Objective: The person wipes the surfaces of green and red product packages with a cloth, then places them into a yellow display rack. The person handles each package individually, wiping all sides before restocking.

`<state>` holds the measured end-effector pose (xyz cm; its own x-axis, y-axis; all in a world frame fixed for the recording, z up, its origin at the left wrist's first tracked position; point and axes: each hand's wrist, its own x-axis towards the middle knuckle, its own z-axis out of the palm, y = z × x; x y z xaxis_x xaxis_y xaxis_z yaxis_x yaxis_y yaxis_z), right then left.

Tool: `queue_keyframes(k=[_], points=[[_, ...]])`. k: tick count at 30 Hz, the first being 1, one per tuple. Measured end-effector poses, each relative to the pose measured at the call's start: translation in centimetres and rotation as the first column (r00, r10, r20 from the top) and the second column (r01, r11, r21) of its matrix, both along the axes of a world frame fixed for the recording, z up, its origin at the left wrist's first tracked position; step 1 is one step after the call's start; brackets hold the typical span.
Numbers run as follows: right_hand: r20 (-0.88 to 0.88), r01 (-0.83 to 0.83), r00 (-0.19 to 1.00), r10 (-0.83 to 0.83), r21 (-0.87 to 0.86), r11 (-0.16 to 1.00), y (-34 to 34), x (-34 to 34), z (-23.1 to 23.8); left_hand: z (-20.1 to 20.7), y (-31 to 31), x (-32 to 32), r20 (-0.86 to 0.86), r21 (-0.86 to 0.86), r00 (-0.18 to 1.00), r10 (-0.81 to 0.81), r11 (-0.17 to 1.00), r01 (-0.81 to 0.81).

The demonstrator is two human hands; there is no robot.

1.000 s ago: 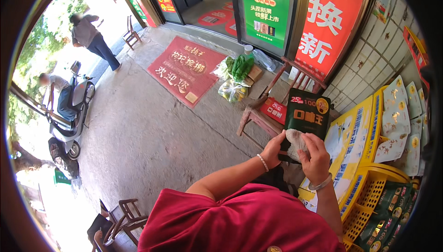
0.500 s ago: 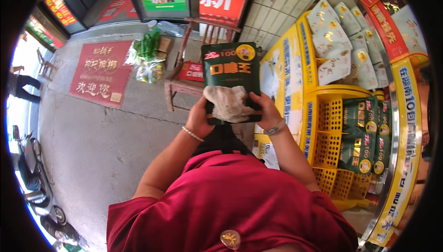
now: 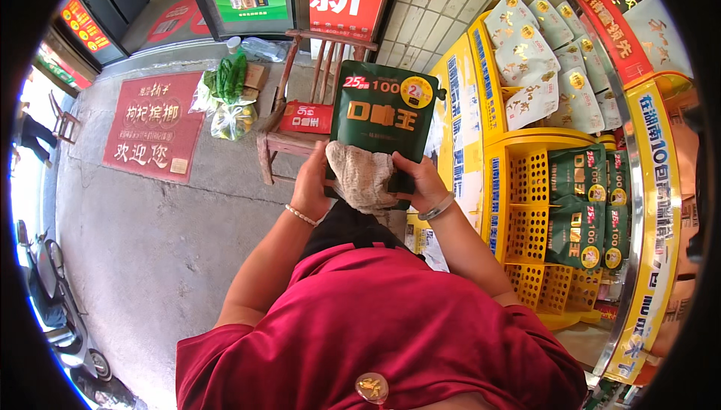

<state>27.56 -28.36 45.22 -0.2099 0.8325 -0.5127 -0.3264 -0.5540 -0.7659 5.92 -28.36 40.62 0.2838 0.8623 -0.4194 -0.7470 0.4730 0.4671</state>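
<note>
A dark green snack pouch (image 3: 387, 106) is held upright in front of me between both hands. A crumpled grey-beige cloth (image 3: 362, 176) lies against its lower front. My left hand (image 3: 314, 182) is closed around the cloth and the pouch's lower left edge. On the other side, my right hand (image 3: 420, 183) grips the pouch's lower right edge, its thumb against the cloth. The fingers behind the pouch are hidden.
At right stands a yellow display rack (image 3: 529, 207) with several green pouches (image 3: 577, 233) and white pouches (image 3: 526, 42). A wooden chair (image 3: 289, 143) holds a red box (image 3: 306, 118). Bagged vegetables (image 3: 231, 94) sit beside a red mat (image 3: 154, 125). Scooters (image 3: 64, 290) stand far left.
The pouch has tilted slightly to the right at its top. The cloth and both hands have shifted a little left and down in view.
</note>
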Motion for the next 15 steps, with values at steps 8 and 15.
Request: queue_keyframes(k=[8,15], points=[[-0.03,0.13,0.991,-0.129,0.07,0.989,-0.4,0.1,-0.3,2.6,-2.4,2.0,-0.607,0.769,0.273,0.746,0.467,0.436],[-0.001,0.291,0.954,-0.3,0.242,0.926,-0.9,-0.6,-0.1,2.9,-0.2,1.9,-0.603,0.792,0.387,0.698,0.466,0.394]])
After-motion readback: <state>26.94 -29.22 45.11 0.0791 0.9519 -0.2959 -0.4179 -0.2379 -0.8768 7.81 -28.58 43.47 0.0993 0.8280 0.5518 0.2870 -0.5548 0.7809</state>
